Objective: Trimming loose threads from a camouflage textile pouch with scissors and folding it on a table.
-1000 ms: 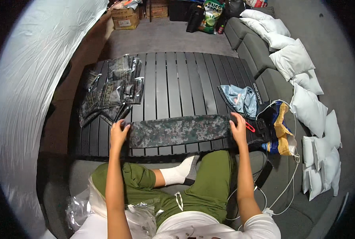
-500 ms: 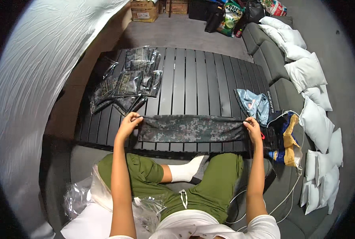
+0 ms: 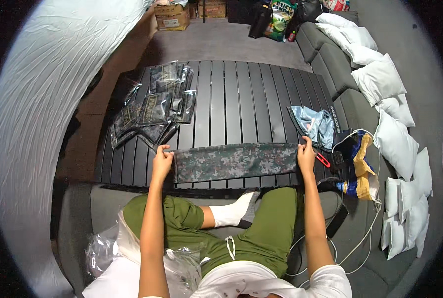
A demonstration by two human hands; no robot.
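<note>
A long folded strip of digital-camouflage cloth (image 3: 234, 161) is stretched left to right over the near edge of the black slatted table (image 3: 231, 109). Pinched at its left end by my left hand (image 3: 162, 163), the strip is held at the right end by my right hand (image 3: 306, 156). My right fingers point upward along that end, and part of the grip is hidden. Just beyond my right hand lies a crumpled light-blue cloth (image 3: 315, 123), with a red-handled tool (image 3: 323, 159) beside that hand.
Clear-wrapped dark packets (image 3: 154, 108) are piled on the table's left side. A blue-and-yellow bag (image 3: 364, 171) and white cables (image 3: 368, 233) lie to the right. White cushions (image 3: 380, 82) line the grey sofa. Clear plastic bags (image 3: 102, 253) are by my left thigh.
My hands have come slightly closer together, the right one moving left with its end of the cloth. The cloth now tilts a little, its left end nearer me. The view has shifted slightly.
</note>
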